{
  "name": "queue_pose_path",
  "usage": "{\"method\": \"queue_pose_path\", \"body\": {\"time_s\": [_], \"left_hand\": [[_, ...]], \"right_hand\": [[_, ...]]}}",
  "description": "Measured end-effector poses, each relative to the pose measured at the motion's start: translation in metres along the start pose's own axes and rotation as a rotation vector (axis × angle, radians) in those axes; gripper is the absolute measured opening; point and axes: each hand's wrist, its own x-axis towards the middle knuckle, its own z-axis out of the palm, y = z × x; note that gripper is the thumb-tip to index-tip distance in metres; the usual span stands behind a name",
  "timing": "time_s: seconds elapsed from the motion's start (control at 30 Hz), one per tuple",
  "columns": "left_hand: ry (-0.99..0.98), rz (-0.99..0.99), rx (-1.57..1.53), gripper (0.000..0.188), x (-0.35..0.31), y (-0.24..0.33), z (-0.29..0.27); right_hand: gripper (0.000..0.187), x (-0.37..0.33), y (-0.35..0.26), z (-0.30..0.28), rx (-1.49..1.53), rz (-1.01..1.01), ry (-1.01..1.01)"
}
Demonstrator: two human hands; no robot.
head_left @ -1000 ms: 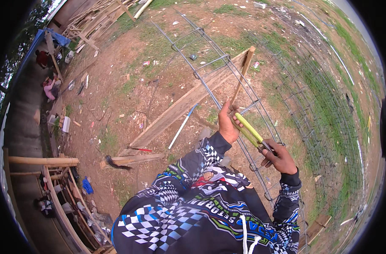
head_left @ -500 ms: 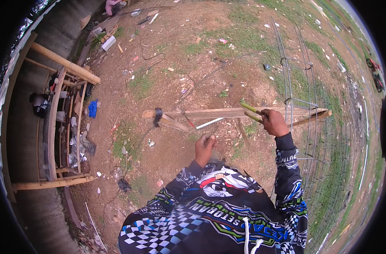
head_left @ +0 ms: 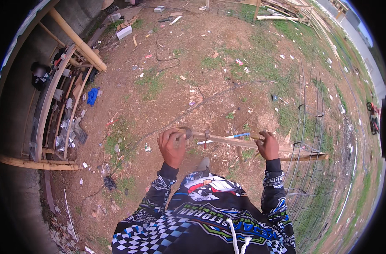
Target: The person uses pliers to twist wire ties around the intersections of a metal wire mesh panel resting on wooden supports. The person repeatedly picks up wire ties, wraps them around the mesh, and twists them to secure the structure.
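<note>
A narrow wooden beam [head_left: 231,140] crosses in front of me on a trestle. At its left end my left hand [head_left: 172,149] is closed, fingers curled at a dark band [head_left: 187,133] wrapped round the wood. Toward the beam's right part, my right hand [head_left: 268,146] is closed round a tool with yellow-green handles [head_left: 255,136], mostly hidden by the hand; its kind cannot be told. Between my hands, what looks like a hammer with a red handle [head_left: 205,145] hangs at the beam. A blue and white strip [head_left: 240,135] shows behind the wood.
A steel rebar cage [head_left: 302,110] lies on the right, by the beam's end. Left stands a bamboo and timber shelter [head_left: 76,40] with a person [head_left: 40,75] inside. A blue cloth [head_left: 92,96] and a pale block [head_left: 124,32] lie on the littered ground. Timber [head_left: 286,15] is stacked far right.
My left hand has moved left and forward, from near my body to the dark band. My right hand still grips the tool, turned so less of its handles shows. The view has shifted.
</note>
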Motion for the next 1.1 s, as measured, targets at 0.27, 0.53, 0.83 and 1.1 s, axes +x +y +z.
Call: {"method": "queue_pose_path", "body": {"time_s": [0.27, 0.53, 0.83, 1.1], "left_hand": [[-0.192, -0.048, 0.029, 0.013, 0.019, 0.003, -0.003], [-0.392, -0.215, -0.399, 0.01, 0.026, -0.032, -0.007], [-0.446, -0.365, -0.708, 0.02, 0.027, -0.026, -0.002], [-0.38, -0.113, -0.815, 0.029, 0.043, 0.025, -0.03]], "right_hand": [[0.037, 0.019, -0.166, 0.093, 0.661, -0.403, -0.189], [0.04, 0.019, -0.204, 0.087, 0.697, -0.361, -0.238], [0.029, 0.029, -0.202, 0.104, 0.843, -0.336, -0.281], [0.033, 0.043, -0.195, 0.122, 0.792, -0.422, -0.284]]}}
